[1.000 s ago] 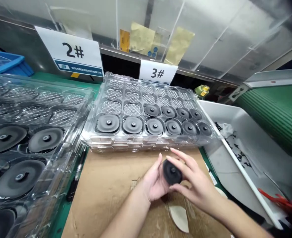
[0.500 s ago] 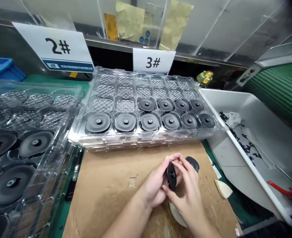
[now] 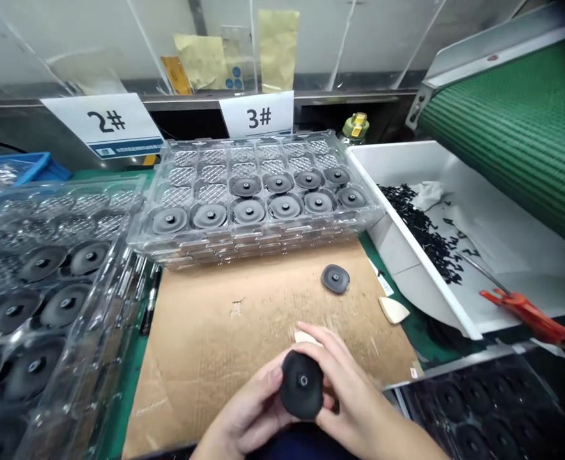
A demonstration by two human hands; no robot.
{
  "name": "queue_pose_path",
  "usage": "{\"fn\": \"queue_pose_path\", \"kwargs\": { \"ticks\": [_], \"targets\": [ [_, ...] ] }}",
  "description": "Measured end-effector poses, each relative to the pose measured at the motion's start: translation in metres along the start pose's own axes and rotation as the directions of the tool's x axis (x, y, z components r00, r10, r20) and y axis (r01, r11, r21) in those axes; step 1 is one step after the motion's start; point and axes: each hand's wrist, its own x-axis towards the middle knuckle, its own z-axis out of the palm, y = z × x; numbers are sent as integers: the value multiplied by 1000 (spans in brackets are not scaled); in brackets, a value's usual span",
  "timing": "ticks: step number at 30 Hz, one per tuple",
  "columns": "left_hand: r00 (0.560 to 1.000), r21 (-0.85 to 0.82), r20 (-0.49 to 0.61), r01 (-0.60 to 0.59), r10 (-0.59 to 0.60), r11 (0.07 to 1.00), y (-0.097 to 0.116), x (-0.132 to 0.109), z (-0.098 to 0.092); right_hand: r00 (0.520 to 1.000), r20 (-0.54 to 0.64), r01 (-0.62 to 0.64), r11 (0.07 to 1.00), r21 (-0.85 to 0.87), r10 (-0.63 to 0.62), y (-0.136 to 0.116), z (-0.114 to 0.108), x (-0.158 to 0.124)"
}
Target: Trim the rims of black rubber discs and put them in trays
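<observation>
A black rounded disc (image 3: pixel 296 401) with a small hub at its centre is held between both hands low over the cardboard, its hub side towards me. My left hand (image 3: pixel 256 409) grips its left edge with the thumb on the rim. My right hand (image 3: pixel 354 396) closes around its right side, fingers curled behind. A cream piece (image 3: pixel 304 337) shows just beyond the right fingers; whether they touch it I cannot tell. Farther up the cardboard (image 3: pixel 201 345) lies a second black disc (image 3: pixel 335 279), hub upwards. A cream wedge (image 3: pixel 394 310) rests at the cardboard's right edge.
Behind stands a stack of clear trays (image 3: pixel 254 239) with several black discs in the top one. Another clear tray (image 3: pixel 84 306) is at left. A white bin (image 3: pixel 498 185) at right holds black scraps and red-handled pliers (image 3: pixel 526 313). A dark tray (image 3: pixel 484 402) sits lower right.
Both hands have come closer to me, and the held disc has turned from edge-on to show its hub face. My view has shifted, uncovering the loose disc and the dark tray.
</observation>
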Motion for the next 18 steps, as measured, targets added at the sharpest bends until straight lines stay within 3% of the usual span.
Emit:
{"fn": "queue_pose_path", "kwargs": {
  "ticks": [4, 9, 13, 18],
  "targets": [
    [995, -103, -74, -81, 74, 991, -29, -25, 0, 998, 60, 9, 1000, 18, -10, 4, 10, -16],
    [915, -111, -274, -336, 296, 935, -42, -47, 19, 974, -197, -128, 987, -94, 108, 38, 16, -11],
    [865, -85, -337, -421, 371, 903, -45, -55, 30, 984, -180, -34, 973, -228, -8, 58, 38, 3],
    [827, -59, -388, -462, 406, 885, -45, -54, 35, 965, -263, -48, 983, -179, -1, 59, 44, 14]
  ]
}}
